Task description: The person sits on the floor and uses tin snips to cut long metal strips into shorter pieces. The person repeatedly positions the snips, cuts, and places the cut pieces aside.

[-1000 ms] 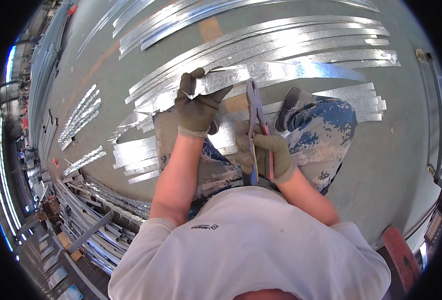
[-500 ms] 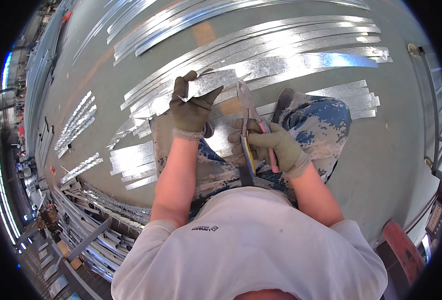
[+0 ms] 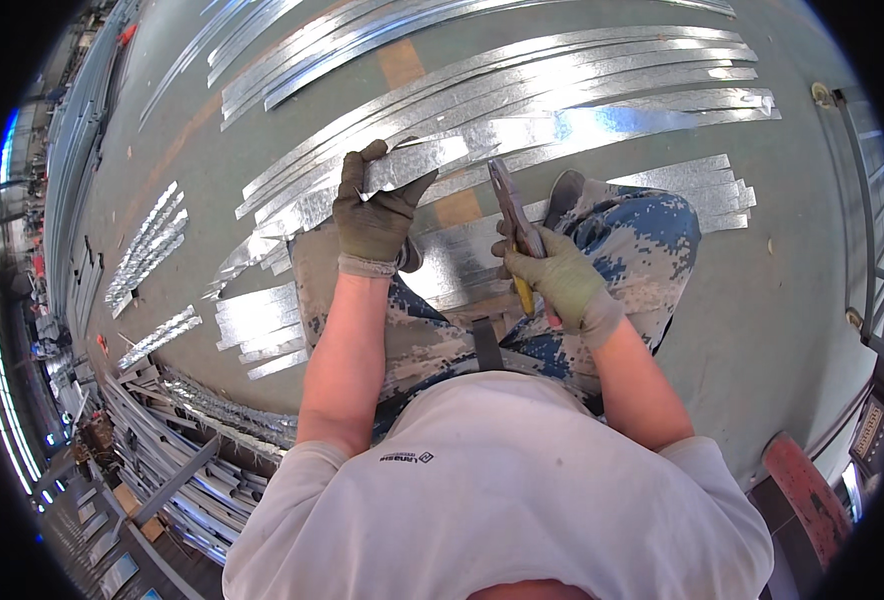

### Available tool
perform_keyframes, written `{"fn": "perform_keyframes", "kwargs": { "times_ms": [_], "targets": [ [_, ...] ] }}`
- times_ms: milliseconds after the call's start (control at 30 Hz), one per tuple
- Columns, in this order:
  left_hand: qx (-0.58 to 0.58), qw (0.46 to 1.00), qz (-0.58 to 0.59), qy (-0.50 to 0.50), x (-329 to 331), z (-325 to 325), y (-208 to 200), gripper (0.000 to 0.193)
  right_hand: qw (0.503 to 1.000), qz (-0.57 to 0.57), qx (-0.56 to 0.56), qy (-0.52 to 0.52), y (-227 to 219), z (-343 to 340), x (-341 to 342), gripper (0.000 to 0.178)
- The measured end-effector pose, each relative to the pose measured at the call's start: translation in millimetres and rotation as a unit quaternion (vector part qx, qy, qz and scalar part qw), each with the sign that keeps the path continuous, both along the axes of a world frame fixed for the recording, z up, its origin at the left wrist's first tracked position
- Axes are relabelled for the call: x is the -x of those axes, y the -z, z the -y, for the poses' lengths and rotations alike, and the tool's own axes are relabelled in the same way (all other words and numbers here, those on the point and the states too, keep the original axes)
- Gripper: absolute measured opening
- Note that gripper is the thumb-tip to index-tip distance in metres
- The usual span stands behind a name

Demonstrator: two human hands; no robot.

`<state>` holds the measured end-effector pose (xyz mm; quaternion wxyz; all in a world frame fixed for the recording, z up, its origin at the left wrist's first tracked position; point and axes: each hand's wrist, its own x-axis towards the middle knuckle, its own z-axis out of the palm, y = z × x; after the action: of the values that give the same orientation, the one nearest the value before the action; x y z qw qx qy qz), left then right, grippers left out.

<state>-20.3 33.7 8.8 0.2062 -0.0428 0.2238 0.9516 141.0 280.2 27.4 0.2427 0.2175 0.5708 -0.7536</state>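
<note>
Metal strip (image 3: 427, 161) pinched between thumb and fingers of the gloved left hand (image 3: 373, 222), forearm stretched nearly straight forward. Pliers (image 3: 513, 210) grasped in the gloved right hand (image 3: 562, 275), forearm slanting inward, nose pointing forward. Strip just left of the pliers' tip, with long metal bands (image 3: 522, 65) beyond, laid in rows on the floor (image 3: 742, 300).

Silvery strip (image 3: 424, 164); yellow plier handle (image 3: 525, 297); blue-and-beige camouflage trousers (image 3: 647, 232)
</note>
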Motion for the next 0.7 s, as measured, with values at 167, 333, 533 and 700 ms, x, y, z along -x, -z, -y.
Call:
{"fn": "perform_keyframes", "kwargs": {
  "times_ms": [167,333,533,700],
  "targets": [
    [-0.023,1.000,-0.012,0.014,3.0,5.1,7.0,0.045,1.000,-0.017,-0.019,-0.005,0.5,-0.7,5.1,0.049],
    [-0.033,0.999,-0.008,0.021,3.2,3.2,4.8,0.046,0.998,-0.020,-0.052,-0.021,-2.4,-5.2,8.5,0.044],
    [-0.023,0.999,-0.020,0.014,3.3,4.4,5.8,0.048,1.000,-0.015,-0.011,0.000,-5.9,-7.2,4.6,0.038],
    [-0.016,0.999,-0.036,0.021,-1.8,4.9,-0.1,0.049,0.995,0.001,0.088,0.035,-10.5,-0.6,0.1,0.043]
  ]
}}
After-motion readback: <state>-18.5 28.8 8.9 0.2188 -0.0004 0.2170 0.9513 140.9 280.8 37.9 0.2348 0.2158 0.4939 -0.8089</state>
